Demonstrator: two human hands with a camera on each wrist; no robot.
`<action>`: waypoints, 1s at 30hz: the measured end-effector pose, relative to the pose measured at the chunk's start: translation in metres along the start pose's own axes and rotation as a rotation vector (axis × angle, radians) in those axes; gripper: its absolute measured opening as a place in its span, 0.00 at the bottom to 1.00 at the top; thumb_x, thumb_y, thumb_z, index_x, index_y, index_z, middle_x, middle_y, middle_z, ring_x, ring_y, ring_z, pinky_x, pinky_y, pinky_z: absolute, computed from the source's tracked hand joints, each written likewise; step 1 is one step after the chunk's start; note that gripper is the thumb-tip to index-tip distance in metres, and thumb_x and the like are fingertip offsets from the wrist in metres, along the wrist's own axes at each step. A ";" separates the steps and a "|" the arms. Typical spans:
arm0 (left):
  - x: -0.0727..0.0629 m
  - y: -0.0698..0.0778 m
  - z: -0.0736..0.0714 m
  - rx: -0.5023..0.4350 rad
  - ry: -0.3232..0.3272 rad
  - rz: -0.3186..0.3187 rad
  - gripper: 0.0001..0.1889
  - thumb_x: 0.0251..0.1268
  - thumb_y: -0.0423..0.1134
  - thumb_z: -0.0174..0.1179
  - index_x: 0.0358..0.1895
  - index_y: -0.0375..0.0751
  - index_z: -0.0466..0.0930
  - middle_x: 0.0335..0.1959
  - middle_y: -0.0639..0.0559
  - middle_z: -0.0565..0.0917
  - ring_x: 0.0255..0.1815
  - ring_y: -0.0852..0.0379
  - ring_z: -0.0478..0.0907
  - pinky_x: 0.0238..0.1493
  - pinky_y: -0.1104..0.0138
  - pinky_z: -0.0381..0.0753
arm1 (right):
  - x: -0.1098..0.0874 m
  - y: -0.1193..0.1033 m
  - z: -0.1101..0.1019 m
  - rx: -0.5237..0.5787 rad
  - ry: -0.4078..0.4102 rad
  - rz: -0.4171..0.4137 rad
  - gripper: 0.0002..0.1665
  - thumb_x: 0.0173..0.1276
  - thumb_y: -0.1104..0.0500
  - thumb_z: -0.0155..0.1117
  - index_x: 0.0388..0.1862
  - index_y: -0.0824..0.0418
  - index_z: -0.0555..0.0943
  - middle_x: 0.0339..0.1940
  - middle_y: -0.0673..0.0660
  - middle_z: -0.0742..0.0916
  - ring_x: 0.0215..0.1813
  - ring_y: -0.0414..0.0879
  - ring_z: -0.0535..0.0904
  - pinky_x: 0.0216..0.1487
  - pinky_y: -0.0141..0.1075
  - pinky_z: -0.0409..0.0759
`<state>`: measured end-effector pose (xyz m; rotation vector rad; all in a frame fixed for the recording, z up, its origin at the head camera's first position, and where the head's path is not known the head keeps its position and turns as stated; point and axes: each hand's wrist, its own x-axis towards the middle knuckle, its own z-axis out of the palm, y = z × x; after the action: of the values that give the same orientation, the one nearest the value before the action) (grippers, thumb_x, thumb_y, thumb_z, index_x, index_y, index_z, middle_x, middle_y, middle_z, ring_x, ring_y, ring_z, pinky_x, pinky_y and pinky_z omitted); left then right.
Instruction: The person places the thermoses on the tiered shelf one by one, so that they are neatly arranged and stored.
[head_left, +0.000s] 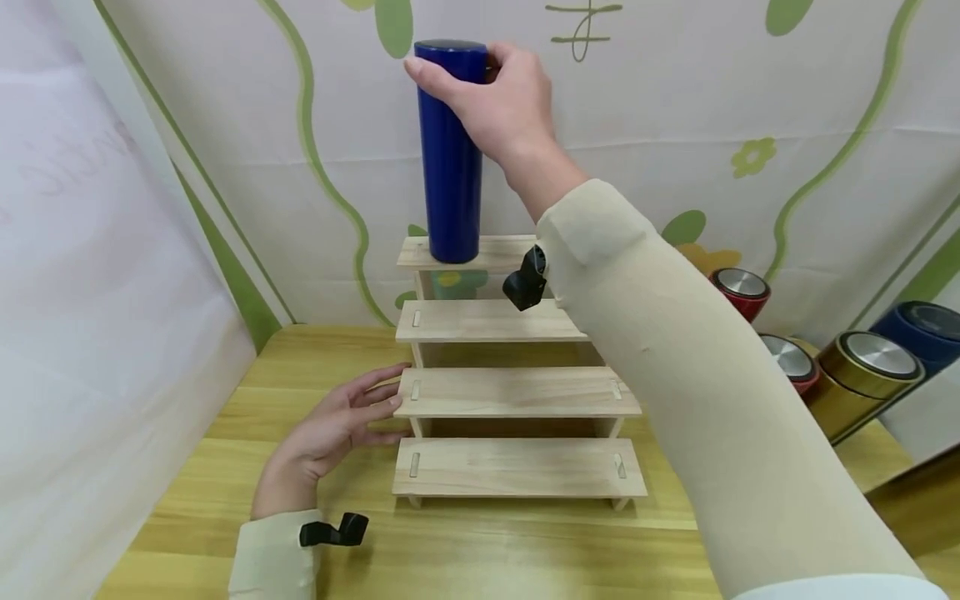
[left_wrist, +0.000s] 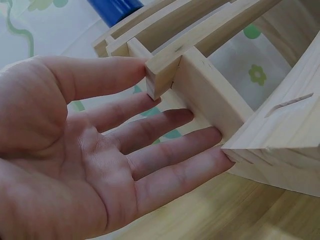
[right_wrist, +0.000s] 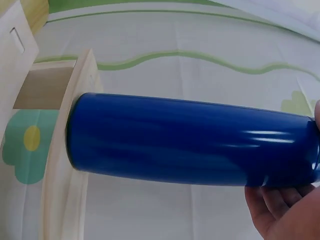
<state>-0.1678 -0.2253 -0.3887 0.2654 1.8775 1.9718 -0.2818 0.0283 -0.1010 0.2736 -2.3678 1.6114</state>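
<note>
A tall blue vacuum flask (head_left: 450, 175) stands upright at the left end of the top step of a light wooden tiered rack (head_left: 517, 392). My right hand (head_left: 513, 100) holds it near the top, thumb on one side and fingers on the other. In the right wrist view, the flask's base (right_wrist: 75, 132) meets the top board. My left hand (left_wrist: 100, 145) is beside the rack's left side, fingers extended. Its thumb and fingertips touch the end of a step and the side panel (left_wrist: 210, 90).
Several more flasks stand at the right: red ones (head_left: 741, 287), a gold one (head_left: 862, 375) and a dark blue one (head_left: 918, 333). A patterned white cloth (head_left: 637, 100) hangs behind the wooden table (head_left: 510, 550); white fabric (head_left: 97, 333) hangs at the left.
</note>
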 end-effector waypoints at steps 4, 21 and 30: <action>0.001 0.001 0.002 -0.005 0.015 -0.011 0.36 0.83 0.36 0.59 0.87 0.39 0.55 0.83 0.29 0.63 0.70 0.47 0.82 0.69 0.37 0.80 | 0.001 0.002 0.003 -0.017 -0.025 -0.003 0.40 0.66 0.32 0.76 0.70 0.48 0.78 0.65 0.46 0.85 0.62 0.40 0.81 0.65 0.32 0.81; 0.005 0.003 0.005 -0.010 0.011 -0.010 0.37 0.82 0.36 0.60 0.87 0.40 0.55 0.82 0.28 0.64 0.68 0.48 0.83 0.68 0.38 0.82 | 0.000 0.012 0.007 -0.059 -0.065 -0.057 0.47 0.71 0.35 0.73 0.82 0.46 0.68 0.76 0.47 0.80 0.73 0.40 0.77 0.75 0.33 0.77; 0.004 0.001 0.002 -0.032 -0.016 -0.009 0.37 0.82 0.35 0.59 0.87 0.39 0.54 0.83 0.28 0.64 0.66 0.49 0.85 0.70 0.36 0.79 | -0.007 0.014 -0.002 -0.167 -0.082 -0.002 0.52 0.67 0.31 0.74 0.83 0.45 0.66 0.76 0.47 0.80 0.72 0.41 0.78 0.74 0.35 0.79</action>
<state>-0.1702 -0.2218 -0.3883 0.2626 1.8326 1.9865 -0.2788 0.0349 -0.1150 0.3130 -2.5444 1.4157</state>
